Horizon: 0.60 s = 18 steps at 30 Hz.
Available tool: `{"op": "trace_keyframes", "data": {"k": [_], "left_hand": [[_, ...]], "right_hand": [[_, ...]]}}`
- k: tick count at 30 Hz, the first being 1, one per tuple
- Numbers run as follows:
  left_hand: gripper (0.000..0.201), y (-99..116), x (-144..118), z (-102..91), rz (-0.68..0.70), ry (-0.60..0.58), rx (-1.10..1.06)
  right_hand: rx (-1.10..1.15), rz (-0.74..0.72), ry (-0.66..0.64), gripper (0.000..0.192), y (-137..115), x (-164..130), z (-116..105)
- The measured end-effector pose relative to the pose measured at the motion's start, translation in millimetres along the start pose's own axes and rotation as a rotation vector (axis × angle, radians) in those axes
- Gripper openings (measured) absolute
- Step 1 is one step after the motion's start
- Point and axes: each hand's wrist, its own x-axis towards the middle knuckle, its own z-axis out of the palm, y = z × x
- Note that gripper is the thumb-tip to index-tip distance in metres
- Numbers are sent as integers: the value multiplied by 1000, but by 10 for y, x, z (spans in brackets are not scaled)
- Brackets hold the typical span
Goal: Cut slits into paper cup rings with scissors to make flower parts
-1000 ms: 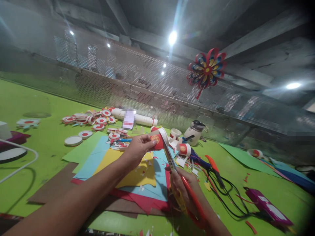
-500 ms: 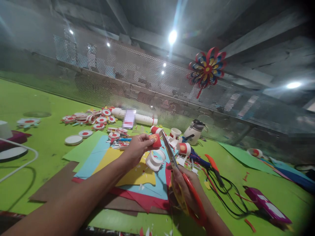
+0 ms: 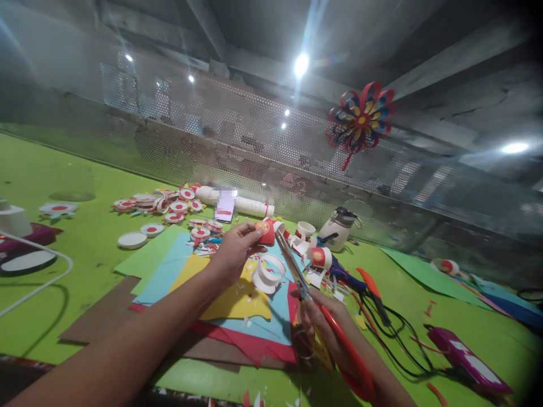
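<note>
My left hand [image 3: 232,252] pinches a small red paper-cup piece [image 3: 264,232] with a yellow round logo, held above the sheets. My right hand [image 3: 328,330] grips red-handled scissors [image 3: 314,308]; their blades point up and left, tips just right of the red piece. A white curled paper ring [image 3: 267,273] lies on the coloured paper sheets [image 3: 237,302] below both hands, among small paper scraps.
Green table [image 3: 63,243] holds several red-and-white paper discs [image 3: 169,204], a white tube [image 3: 244,204], cut paper cups [image 3: 320,257], a white jug [image 3: 339,229], an orange-handled tool [image 3: 371,288], black cables [image 3: 394,333], a purple device [image 3: 466,359]. A perforated metal screen stands behind, with a paper pinwheel [image 3: 360,120].
The white strip came off the red cup piece and dropped onto the paper sheets as a curled ring. My left hand lifted the red piece slightly; the scissors stayed close beside it.
</note>
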Motion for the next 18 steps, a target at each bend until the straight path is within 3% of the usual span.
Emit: {"op": "trace_keyframes", "data": {"k": [3,8,18], "left_hand": [[12,10,3,0,-13,3,-45],[11,30,8,-5,-59,-104,-23],[30,19,13,-53,-1,-274,159]], "right_hand": [[-13,3,14,40,26,-1,35],[57,-10,-5,41,71,53,21],[12,-24,-121,38,63,12,-87]]}}
